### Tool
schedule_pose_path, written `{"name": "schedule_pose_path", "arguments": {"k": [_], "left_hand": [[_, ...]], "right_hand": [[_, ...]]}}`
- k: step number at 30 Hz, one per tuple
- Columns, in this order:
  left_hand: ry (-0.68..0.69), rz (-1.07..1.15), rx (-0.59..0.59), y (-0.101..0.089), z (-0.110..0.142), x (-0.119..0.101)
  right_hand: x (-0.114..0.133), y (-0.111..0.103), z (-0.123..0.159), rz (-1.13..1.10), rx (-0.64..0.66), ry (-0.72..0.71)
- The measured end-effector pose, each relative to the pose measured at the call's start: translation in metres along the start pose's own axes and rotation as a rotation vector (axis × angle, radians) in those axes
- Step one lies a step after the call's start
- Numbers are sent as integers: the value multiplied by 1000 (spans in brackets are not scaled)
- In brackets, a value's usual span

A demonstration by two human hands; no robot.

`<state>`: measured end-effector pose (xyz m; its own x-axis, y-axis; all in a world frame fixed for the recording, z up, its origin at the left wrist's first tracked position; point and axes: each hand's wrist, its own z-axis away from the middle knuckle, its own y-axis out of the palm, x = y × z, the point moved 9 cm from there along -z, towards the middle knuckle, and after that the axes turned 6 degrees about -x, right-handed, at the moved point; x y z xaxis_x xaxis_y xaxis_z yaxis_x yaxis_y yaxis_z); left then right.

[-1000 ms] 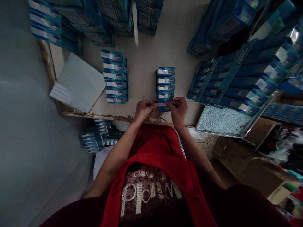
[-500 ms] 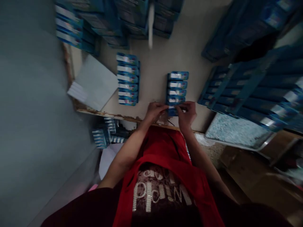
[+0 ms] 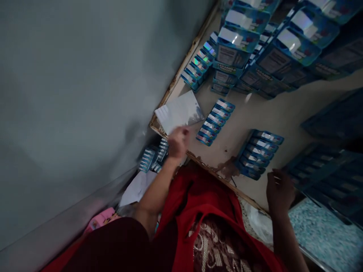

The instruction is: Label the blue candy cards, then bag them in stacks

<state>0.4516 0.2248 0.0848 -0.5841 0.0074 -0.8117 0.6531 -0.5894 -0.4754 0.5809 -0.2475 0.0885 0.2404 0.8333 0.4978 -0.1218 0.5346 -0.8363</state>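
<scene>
My left hand (image 3: 178, 141), smeared by motion, is over the table's front edge at the near corner of a stack of white sheets (image 3: 180, 109). Its fingers look curled, and I cannot make out anything in them. My right hand (image 3: 280, 190) is loosely bent with a gap between the fingers, and nothing shows in it. It is just right of a row of small blue boxes (image 3: 256, 155), apart from them. Each box bears a pale shiny sticker on its end. Between the hands and farther back lies a second row of blue boxes (image 3: 215, 122) with similar stickers.
Tall stacks of blue boxes (image 3: 244, 45) marked "CARAMELO" stand at the back. Darker stacked packs (image 3: 323, 170) are on the right, above a blue-white speckled surface (image 3: 326, 230). A grey wall (image 3: 85, 94) borders the left. More boxes (image 3: 147, 158) lie below the table edge.
Both hands have left the nearest box of the right row. My left hand moved left to the white sheets, my right hand drew off to the right. The view has turned left.
</scene>
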Motion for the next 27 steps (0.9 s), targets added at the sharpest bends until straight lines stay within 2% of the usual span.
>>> {"name": "schedule_pose_path", "arguments": {"k": [1,2,3,5,7,10,14,18,20,23,25,27], "left_hand": [[19,-37,-87,-33,-35,0],[45,-96,-149,-57,-70,2],[102,-272,-184,-72,-101,3],[153,-526,-143,-76,-150,15],[190,-642,-102,-68,-176,30],[207,-518,-93,-63,-180,46],[98,-271,-59,-77,-168,61],[65,-124,19,-88,-161,58],[78,-95,38,-90,-160,55],[90,-84,30,-91,-161,56],[70,-69,17,-90,-162,62],[-2,-19,10,-89,-164,74]], "right_hand": [[16,-4,1,-2,-40,-47],[35,-3,5,-26,-60,-89],[57,3,10,-67,-50,-127],[105,26,25,-158,32,-218],[154,54,48,-220,141,-356],[213,93,81,-248,227,-591],[281,145,101,-238,241,-833],[364,217,111,-141,388,-1094],[398,251,114,-62,440,-1176],[424,293,116,81,509,-1216],[424,311,119,165,546,-1231],[417,319,124,196,560,-1263]]}}
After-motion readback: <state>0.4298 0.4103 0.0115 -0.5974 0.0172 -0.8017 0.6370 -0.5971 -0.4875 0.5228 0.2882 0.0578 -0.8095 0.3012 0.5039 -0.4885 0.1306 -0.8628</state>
